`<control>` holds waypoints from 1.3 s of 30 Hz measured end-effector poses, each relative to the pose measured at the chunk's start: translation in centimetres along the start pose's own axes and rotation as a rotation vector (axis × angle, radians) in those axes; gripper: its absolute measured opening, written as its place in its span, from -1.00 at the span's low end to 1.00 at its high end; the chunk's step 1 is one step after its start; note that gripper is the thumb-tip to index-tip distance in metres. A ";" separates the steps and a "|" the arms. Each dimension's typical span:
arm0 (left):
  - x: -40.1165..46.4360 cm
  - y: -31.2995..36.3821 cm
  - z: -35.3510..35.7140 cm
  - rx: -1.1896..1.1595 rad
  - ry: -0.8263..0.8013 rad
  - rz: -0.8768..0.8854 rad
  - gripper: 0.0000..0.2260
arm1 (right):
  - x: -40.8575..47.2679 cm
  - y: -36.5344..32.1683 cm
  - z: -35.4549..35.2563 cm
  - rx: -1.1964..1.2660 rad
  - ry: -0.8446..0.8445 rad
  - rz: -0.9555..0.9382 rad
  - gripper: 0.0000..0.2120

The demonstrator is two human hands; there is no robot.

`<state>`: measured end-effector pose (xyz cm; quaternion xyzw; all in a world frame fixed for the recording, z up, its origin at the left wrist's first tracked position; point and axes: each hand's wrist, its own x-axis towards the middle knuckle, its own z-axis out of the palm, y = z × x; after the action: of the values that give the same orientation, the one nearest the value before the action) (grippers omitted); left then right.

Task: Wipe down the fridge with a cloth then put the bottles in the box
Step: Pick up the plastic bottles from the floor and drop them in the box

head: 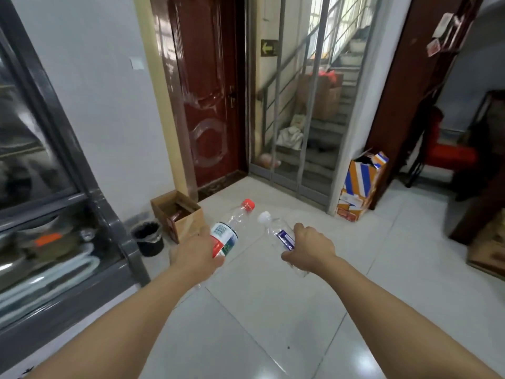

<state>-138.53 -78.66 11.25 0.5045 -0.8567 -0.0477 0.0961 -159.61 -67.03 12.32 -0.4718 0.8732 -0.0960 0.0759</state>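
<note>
- Your left hand [195, 254] grips a clear bottle [229, 231] around its labelled middle; the red cap [248, 204] points forward and away from you.
- Your right hand [310, 248] grips a second clear bottle [278, 231] low on its body, fingers curled over the blue label; its white cap [264, 216] tilts up and to the left.
- Both bottles look empty and are held out over the tiled floor [273, 310], caps near each other but not touching.
- The open cardboard box [179, 214] sits on the floor against the wall, ahead and to the left of your left hand, with dark items inside.
- A black bin [149, 237] stands just beside the box, between it and the fridge.
- The fridge [54, 214] fills the left edge; its glass front shows blurred contents behind a dark grey frame.
- A dark red door [207, 91] stands straight ahead, a barred stairwell gate [300, 105] to its right.
- An orange, blue and white carton [360, 184] leans by the gate's right post.
</note>
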 end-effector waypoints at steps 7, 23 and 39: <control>12.0 7.3 2.2 0.107 -0.024 0.011 -0.41 | 14.3 5.8 -2.6 -0.027 0.004 -0.016 -0.52; 50.8 15.0 8.4 0.059 -0.058 -0.057 -0.45 | 51.1 10.0 -7.8 0.011 0.029 -0.080 -0.46; 80.0 21.7 12.6 0.095 -0.024 -0.355 -0.51 | 91.3 12.2 -8.5 -0.025 -0.039 -0.415 -0.47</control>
<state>-197.58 -138.19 12.08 0.6513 -0.7565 -0.0294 0.0522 -221.00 -136.22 13.80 -0.6443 0.7567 -0.0895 0.0655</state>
